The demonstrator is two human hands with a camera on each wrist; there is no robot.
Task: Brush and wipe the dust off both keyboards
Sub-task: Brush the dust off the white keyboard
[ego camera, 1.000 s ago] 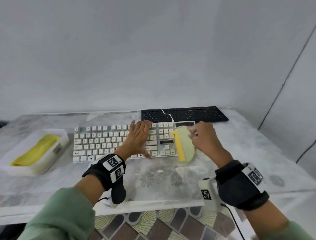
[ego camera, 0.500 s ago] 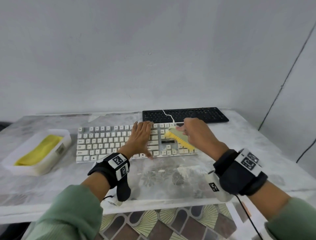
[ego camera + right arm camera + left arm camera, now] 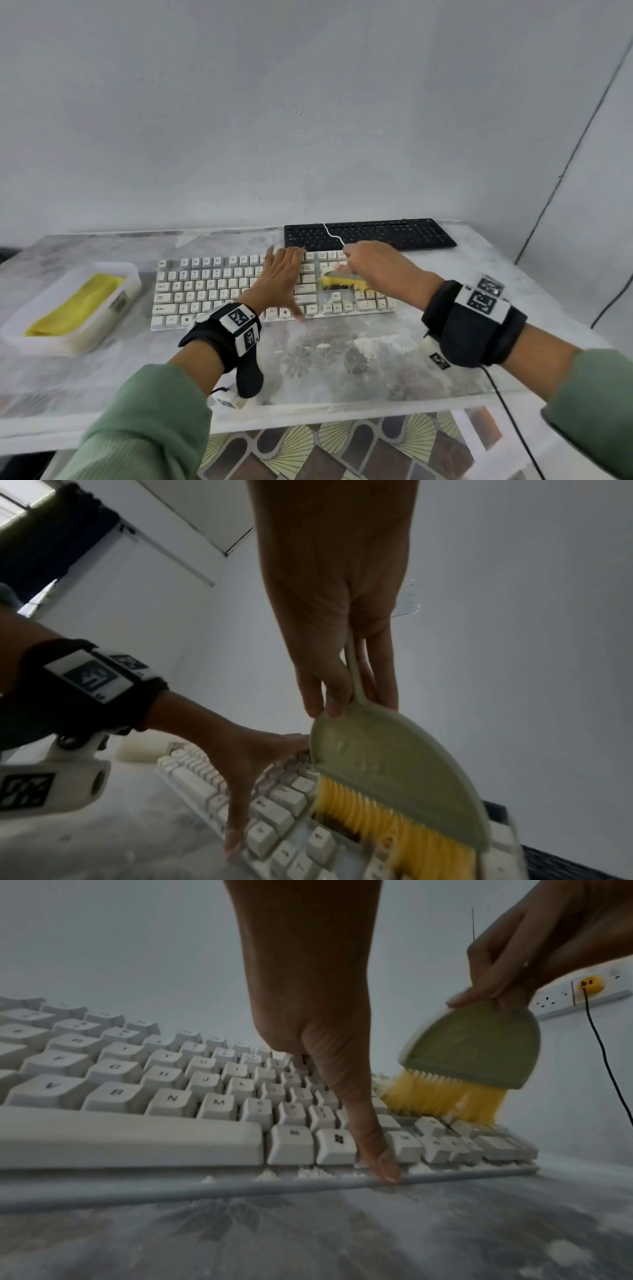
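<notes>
Left hand (image 3: 279,279) flat, fingers spread, pressed white keyboard (image 3: 212,291) steady. Right hand (image 3: 376,267) pinched brush (image 3: 342,279) on keyboard's right keys. Black keyboard (image 3: 370,234) lay behind. Risk: swept dust landing there.

Matt plastic keyboard (image 3: 239,291), bristly brush (image 3: 339,279)

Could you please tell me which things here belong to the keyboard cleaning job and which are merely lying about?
Job: white keyboard, black keyboard, brush in right hand, left hand, yellow cloth in tray.
Lying about: wall socket strip, table.
</notes>
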